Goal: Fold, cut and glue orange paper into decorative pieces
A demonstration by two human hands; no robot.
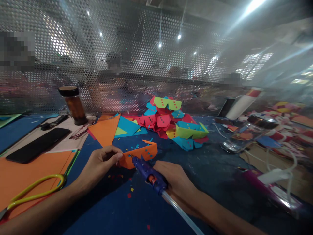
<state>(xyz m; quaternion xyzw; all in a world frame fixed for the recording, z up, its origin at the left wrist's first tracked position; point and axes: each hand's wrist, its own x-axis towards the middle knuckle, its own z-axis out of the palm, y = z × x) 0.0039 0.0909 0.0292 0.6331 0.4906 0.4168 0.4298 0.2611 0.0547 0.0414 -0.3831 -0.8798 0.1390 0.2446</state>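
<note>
My left hand (105,160) pinches the left end of a folded orange paper piece (139,155) dotted with small blue squares. A blue glue gun (150,175) is in my right hand (172,178), its nozzle at the orange paper near my left fingers. A clear glue stick (181,212) sticks out of the gun's rear. Small blue paper squares (135,147) lie behind the orange piece, and red and yellow bits are scattered in front of it. Beyond stands a pile of folded red, green and blue paper pieces (163,120).
Yellow-handled scissors (36,196), a black phone (37,145) and a brown jar (74,106) are at the left. Orange sheets (106,129) lie behind my left hand. At the right are a clear bottle (246,135) and a purple device (271,192) with a white cord.
</note>
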